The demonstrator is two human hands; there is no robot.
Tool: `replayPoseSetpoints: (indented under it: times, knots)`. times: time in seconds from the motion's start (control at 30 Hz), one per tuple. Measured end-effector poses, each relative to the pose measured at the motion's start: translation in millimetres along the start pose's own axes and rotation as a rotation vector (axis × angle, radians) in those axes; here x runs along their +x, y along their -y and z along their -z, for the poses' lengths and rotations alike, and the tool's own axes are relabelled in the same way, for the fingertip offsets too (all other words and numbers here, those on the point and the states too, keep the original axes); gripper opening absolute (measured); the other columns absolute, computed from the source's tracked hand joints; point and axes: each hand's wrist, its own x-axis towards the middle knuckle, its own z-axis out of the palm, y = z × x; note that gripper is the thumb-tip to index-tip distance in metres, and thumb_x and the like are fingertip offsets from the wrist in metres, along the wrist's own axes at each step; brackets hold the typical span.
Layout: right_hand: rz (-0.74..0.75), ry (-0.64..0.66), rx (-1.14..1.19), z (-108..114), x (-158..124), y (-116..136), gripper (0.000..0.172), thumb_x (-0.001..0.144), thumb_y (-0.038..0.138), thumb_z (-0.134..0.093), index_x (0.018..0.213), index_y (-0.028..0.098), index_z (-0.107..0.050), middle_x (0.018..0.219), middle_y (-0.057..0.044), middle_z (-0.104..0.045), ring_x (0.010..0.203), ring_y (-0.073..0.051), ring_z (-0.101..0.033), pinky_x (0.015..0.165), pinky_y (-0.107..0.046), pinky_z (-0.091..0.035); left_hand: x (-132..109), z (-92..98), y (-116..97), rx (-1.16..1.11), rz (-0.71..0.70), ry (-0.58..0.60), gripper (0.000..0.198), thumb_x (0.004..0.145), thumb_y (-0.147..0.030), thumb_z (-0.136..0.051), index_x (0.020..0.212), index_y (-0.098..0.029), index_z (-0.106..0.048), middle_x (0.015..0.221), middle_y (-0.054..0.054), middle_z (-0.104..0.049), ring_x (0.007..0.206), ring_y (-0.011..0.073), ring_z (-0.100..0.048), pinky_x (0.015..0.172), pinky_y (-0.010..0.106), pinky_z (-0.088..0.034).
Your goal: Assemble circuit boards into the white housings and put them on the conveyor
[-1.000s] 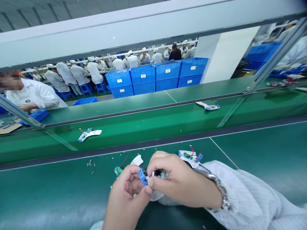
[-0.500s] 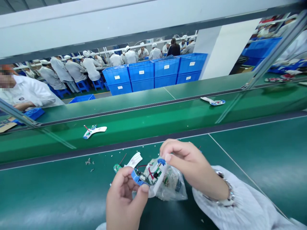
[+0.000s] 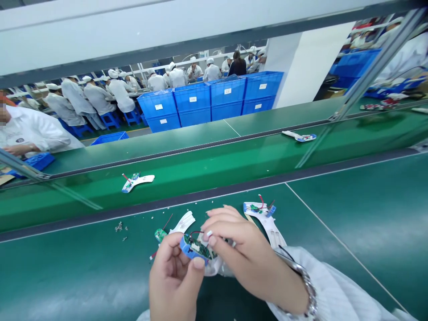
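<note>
One blue-edged assembly (image 3: 193,253) in curled left hand (image 3: 174,275), connector (image 3: 209,233) (pinched) in right hand (image 3: 249,252)

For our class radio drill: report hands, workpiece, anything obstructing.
Left hand holds blue-edged circuit part. Right hand pinches white connector. Plastic bag close by, partly hidden.

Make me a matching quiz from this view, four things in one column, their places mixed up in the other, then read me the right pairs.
Things
1. Blue-rimmed part
2. Silver bracelet
3. Small grey pieces
4. Stacked blue bins

Places
A. Beyond the far green counter
B. In the left hand
C. On the near green bench
D. Around the right wrist

Pairs: 1-B, 2-D, 3-C, 4-A
</note>
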Motion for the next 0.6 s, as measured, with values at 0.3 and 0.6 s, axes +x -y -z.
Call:
replayPoseSetpoints:
  times: [0.3, 0.6]
  knots:
    - [0.064, -0.196, 0.062, 7, 0, 9, 0.022, 0.090, 0.012, -0.044, 0.073, 0.020, -0.056, 0.064, 0.004, -0.055, 0.071, -0.011, -0.055, 0.098, -0.036, -0.031, -5, 11.6, 1, 0.427, -0.151, 0.017, 0.039, 0.076, -0.051, -0.070, 0.104, -0.025, -0.069, 0.098, 0.003, -0.073, 0.086, 0.0211, -0.065, 0.076, 0.025, -0.048]
    - [0.296, 0.238, -0.050, 30, 16, 16, 0.020, 0.076, 0.008, -0.042, 0.058, 0.017, -0.044, 0.052, 0.004, -0.045, 0.053, -0.010, -0.033, 0.065, -0.031, -0.031, -12, 5.3, -13, 0.290, -0.149, 0.079, 0.030, 0.073, -0.048, -0.075, 0.100, -0.033, -0.075, 0.100, 0.001, -0.075, 0.089, 0.0229, -0.068, 0.078, 0.027, -0.052]
